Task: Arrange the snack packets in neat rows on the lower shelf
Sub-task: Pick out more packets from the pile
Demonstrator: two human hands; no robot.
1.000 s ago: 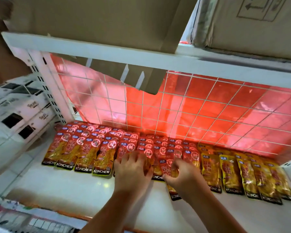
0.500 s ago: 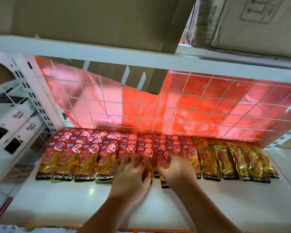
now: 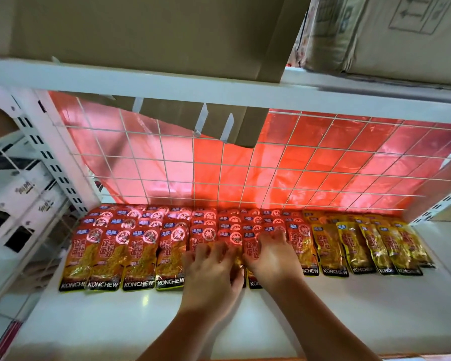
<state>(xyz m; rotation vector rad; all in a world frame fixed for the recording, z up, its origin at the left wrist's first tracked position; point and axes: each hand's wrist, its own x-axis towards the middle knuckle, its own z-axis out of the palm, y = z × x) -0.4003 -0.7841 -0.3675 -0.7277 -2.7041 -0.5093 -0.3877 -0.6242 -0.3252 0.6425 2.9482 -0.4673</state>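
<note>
**Left hand (image 3: 211, 277) and right hand (image 3: 274, 256) flat on the middle of the row**

So both hands are down side by side, nearly touching, palms on the packets with the fingers stretched out and a bit spread. Neither one is gripping anything as far as I can see; they just press on top.

They sit on the red packets (image 3: 141, 251), close to where these meet the yellow packets (image 3: 362, 246). Reds fill the left and centre, and yellows take the right end. Everything lies overlapped in rows running front to back, and the front ones show KONCHEW along the bottom edge. One front packet peeks out between the two wrists.

All of it lies toward the back of the white lower shelf (image 3: 349, 308), up against a wire grid (image 3: 245, 165) with a red plastic sheet (image 3: 323, 152) behind it.

Up top, cardboard boxes (image 3: 141, 29) sit on the upper shelf (image 3: 167, 79), and one hangs over the front edge. Off to the left there's a slotted upright (image 3: 44, 157) and some white boxes (image 3: 16, 204) on the next rack.
</note>
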